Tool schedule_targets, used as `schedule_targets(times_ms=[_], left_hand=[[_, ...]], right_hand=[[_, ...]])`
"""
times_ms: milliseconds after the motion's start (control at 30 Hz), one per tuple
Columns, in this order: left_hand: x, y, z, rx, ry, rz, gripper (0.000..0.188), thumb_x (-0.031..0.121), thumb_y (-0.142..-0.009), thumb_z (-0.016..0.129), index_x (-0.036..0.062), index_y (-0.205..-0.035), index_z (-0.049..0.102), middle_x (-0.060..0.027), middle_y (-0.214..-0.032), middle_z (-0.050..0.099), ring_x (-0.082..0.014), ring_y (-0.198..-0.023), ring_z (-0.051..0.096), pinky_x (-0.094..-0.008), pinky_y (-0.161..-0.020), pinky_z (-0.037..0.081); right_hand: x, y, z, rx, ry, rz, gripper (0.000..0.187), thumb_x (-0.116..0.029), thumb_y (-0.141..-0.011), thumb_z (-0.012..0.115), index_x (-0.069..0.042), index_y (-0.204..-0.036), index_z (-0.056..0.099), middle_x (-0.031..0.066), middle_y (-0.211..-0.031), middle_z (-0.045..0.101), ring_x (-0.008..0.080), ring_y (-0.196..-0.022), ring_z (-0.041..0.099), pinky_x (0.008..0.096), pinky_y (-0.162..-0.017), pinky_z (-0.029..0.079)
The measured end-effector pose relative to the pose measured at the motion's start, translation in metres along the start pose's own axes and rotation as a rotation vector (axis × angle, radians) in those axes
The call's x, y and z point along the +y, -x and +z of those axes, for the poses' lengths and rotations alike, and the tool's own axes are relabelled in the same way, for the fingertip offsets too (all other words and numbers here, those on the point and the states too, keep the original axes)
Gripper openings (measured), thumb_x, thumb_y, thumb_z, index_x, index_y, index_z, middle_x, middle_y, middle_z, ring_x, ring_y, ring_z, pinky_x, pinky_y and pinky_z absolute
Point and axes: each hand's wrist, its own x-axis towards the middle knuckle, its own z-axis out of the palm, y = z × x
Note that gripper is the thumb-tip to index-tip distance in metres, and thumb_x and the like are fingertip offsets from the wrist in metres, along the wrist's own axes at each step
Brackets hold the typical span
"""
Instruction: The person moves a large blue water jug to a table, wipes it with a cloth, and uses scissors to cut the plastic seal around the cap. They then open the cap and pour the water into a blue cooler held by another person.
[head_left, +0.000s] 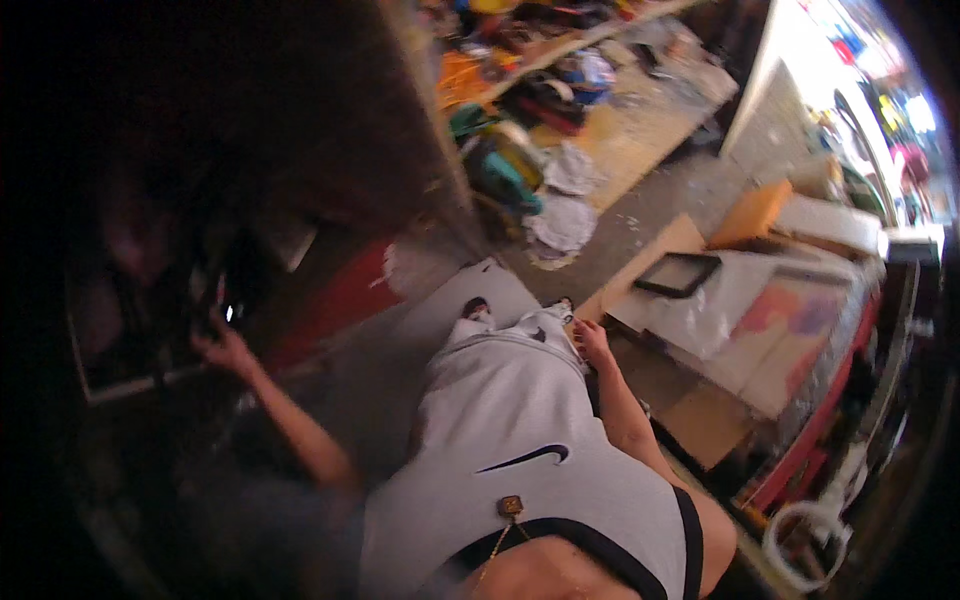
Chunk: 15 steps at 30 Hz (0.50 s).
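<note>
My left hand [226,348] reaches out to the left into a dark space. Its fingers look spread, and I see nothing held in them, though the picture is dim and blurred there. A small bright glint [229,313] shows right by the fingertips; what it belongs to is too dark to tell. My right hand [594,344] hangs low beside my grey shorts [500,370]. Its fingers are loosely bent and apart, with nothing visible in them. Right of that hand lie flat brown cardboard pieces [700,428].
Wooden shelves [640,125] ahead hold cluttered items, with whitish cloths [562,225] at the edge. To the right, a black frame [678,274] lies on a stack of flat sheets. A white ring-shaped object [806,545] is at lower right. A dark panel [330,120] rises at left.
</note>
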Motion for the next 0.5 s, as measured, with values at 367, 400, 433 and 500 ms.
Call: schedule_targets(times_ms=[367, 400, 433, 500], left_hand=[[0.083, -0.007, 0.008, 0.122, -0.100, 0.069, 0.055, 0.027, -0.083, 0.067, 0.0030, -0.122, 0.037, -0.0156, -0.120, 0.041, -0.0226, -0.102, 0.049, -0.0360, -0.088, 0.041], [0.102, -0.007, 0.012, 0.145, -0.062, 0.057, 0.057, 0.028, -0.083, 0.066, 0.0040, -0.124, 0.035, -0.0153, -0.123, 0.038, -0.0221, -0.103, 0.048, -0.0363, -0.089, 0.040], [0.123, -0.006, 0.016, 0.170, -0.023, 0.048, 0.059, 0.029, -0.083, 0.066, 0.0049, -0.126, 0.033, -0.0150, -0.125, 0.036, -0.0216, -0.105, 0.047, -0.0366, -0.090, 0.039], [0.176, -0.003, 0.028, 0.178, 0.067, 0.032, 0.061, 0.029, -0.083, 0.065, 0.0059, -0.128, 0.031, -0.0147, -0.127, 0.034, -0.0211, -0.106, 0.046, -0.0368, -0.091, 0.039]], right_hand=[[-0.048, 0.054, -0.062, 0.261, 0.098, -0.059, 0.037, -0.037, -0.082, 0.061, -0.007, -0.104, 0.064, 0.0025, -0.081, 0.062, 0.0119, -0.068, 0.056, 0.0283, -0.054, 0.044], [-0.043, 0.051, -0.071, 0.267, 0.086, -0.062, 0.038, -0.038, -0.082, 0.061, -0.007, -0.104, 0.064, 0.0031, -0.081, 0.062, 0.0121, -0.068, 0.056, 0.0286, -0.054, 0.045], [-0.033, 0.044, -0.081, 0.276, 0.070, -0.064, 0.039, -0.039, -0.081, 0.062, -0.006, -0.103, 0.064, 0.0035, -0.082, 0.063, 0.0122, -0.068, 0.057, 0.0288, -0.055, 0.045], [-0.009, 0.032, -0.106, 0.301, 0.040, -0.058, 0.041, -0.040, -0.080, 0.062, -0.006, -0.103, 0.064, 0.0042, -0.082, 0.064, 0.0125, -0.069, 0.057, 0.0291, -0.057, 0.046]])
